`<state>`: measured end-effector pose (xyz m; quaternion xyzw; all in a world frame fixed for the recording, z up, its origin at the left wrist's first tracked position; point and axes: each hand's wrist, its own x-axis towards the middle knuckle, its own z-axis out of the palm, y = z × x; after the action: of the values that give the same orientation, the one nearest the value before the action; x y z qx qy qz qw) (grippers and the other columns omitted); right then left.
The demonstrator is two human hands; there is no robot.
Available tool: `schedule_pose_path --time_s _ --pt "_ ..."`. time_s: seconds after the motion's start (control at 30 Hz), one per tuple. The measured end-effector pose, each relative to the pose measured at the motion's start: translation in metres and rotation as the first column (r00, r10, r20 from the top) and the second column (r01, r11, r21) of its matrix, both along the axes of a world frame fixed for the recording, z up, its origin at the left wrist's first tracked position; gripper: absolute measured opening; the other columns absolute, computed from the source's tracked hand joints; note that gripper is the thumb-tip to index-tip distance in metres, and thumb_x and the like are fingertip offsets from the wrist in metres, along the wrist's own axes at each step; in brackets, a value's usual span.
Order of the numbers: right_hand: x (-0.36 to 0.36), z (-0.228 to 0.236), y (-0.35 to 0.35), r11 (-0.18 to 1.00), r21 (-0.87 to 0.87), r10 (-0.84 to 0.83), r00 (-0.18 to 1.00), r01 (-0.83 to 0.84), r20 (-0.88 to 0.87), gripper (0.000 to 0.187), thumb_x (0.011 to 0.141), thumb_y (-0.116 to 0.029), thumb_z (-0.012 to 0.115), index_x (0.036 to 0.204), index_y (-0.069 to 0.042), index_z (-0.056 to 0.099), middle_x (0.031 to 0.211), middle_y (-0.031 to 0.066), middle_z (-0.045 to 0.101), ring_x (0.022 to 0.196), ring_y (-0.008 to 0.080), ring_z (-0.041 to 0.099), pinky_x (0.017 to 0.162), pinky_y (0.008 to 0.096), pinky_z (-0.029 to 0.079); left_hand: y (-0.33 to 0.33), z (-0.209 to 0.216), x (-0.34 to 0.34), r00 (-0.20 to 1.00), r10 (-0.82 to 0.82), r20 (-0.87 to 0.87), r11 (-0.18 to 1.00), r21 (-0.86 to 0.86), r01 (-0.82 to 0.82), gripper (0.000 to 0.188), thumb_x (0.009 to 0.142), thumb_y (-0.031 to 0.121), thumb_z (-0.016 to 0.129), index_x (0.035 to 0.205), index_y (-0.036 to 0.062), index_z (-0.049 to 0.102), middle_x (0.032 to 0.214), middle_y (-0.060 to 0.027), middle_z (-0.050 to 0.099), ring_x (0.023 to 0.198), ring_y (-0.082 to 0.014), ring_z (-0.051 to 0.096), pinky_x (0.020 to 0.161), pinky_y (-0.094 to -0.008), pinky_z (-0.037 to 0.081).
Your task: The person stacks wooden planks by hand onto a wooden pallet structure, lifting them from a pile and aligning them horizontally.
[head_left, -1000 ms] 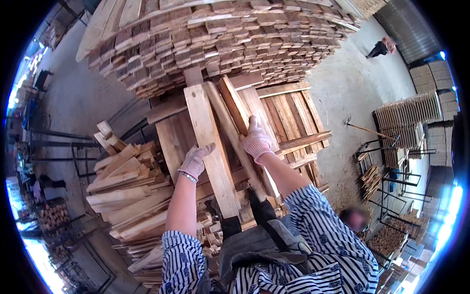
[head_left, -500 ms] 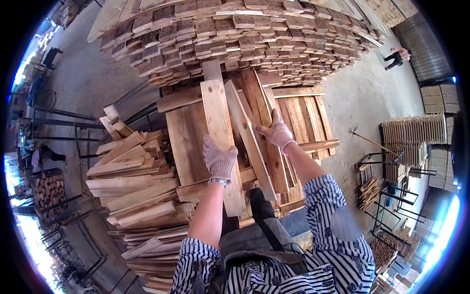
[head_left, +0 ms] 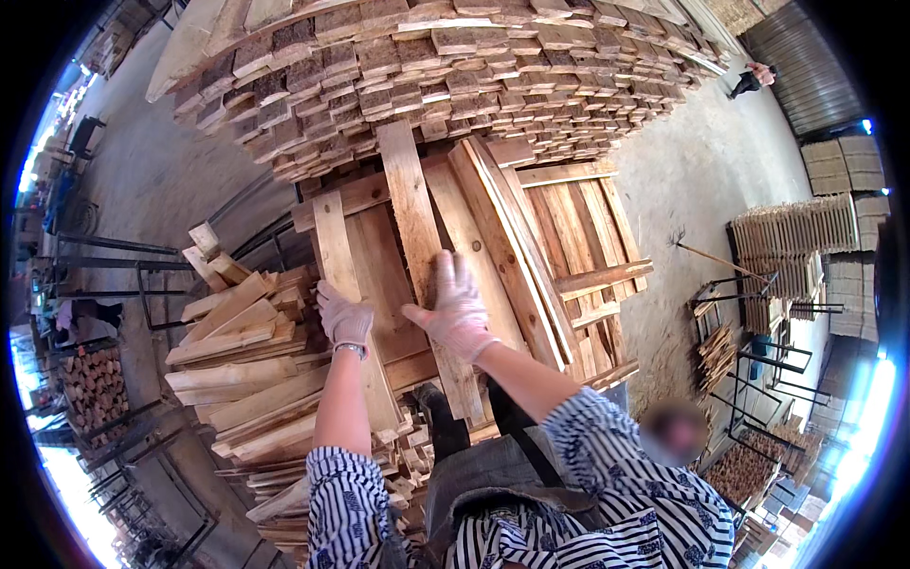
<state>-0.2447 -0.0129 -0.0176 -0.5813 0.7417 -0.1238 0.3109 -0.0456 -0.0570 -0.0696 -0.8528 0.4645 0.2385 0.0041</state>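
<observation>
My left hand, in a pale work glove, grips a light narrow board on the left, its fingers over the board's outer edge. Gloved too, my right hand lies on a rough-edged plank in the middle, with fingers stretched and thumb apart. Right of that plank lies a wide pale board with a knot. Farther right, several boards lean together lengthwise. Beneath them all are crosswise wooden slats over more planks.
A tall stack of boards rises at the far side. Loose offcuts are heaped to my left beside a dark metal frame. On the right stand stacked slats and a long-handled rake. Another person is far right.
My left hand has shifted left along with the light board. My right hand has come from the right-hand boards over to the middle plank. The right-hand boards now lie closer together.
</observation>
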Motion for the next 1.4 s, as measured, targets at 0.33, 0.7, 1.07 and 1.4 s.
schedule_pose_path --time_s 0.33,0.7,1.07,1.4 --pt "-0.064 0.025 0.034 0.998 -0.033 -0.054 0.982 0.061 0.179 0.116 0.076 -0.028 0.084 0.161 0.001 0.011 0.158 0.0271 0.035 0.145 0.0358 0.039 0.121 0.0368 0.034 0.044 0.025 -0.010 0.931 -0.364 0.036 0.865 -0.358 0.352 0.117 0.076 0.048 0.083 0.158 0.0005 0.015 0.155 -0.0318 0.035 0.145 -0.0431 0.034 0.122 -0.0529 0.024" --pt "-0.129 -0.007 0.025 0.999 -0.044 -0.013 0.995 0.009 -0.102 0.105 0.077 -0.029 0.078 0.158 0.000 0.018 0.156 0.0276 0.034 0.141 0.0433 0.040 0.117 0.0430 0.038 0.061 -0.016 -0.133 0.954 -0.089 -0.287 0.994 -0.092 0.065 0.114 0.079 0.040 0.079 0.159 0.0022 0.008 0.152 -0.0325 0.039 0.123 -0.0443 0.059 0.100 -0.0500 0.053" --pt "-0.113 0.023 0.035 0.978 -0.202 0.054 0.998 -0.048 0.025 0.111 0.077 -0.033 0.082 0.161 -0.006 0.015 0.156 0.0273 0.036 0.140 0.0424 0.044 0.116 0.0417 0.040 0.016 -0.011 -0.081 0.978 -0.123 -0.169 0.992 -0.049 0.116 0.116 0.079 0.040 0.084 0.160 0.0008 0.009 0.156 -0.0300 0.035 0.135 -0.0456 0.048 0.109 -0.0498 0.047" --pt "0.027 -0.022 0.014 0.989 0.143 -0.066 0.949 0.022 0.309 0.121 0.077 -0.038 0.082 0.163 -0.009 0.003 0.162 0.0251 0.029 0.141 0.0407 0.043 0.115 0.0409 0.040 0.074 -0.007 0.009 0.994 -0.107 0.020 0.894 -0.436 0.106 0.082 0.093 0.046 0.067 0.153 0.0017 0.031 0.145 -0.0299 0.049 0.136 -0.0460 0.045 0.112 -0.0510 0.037"
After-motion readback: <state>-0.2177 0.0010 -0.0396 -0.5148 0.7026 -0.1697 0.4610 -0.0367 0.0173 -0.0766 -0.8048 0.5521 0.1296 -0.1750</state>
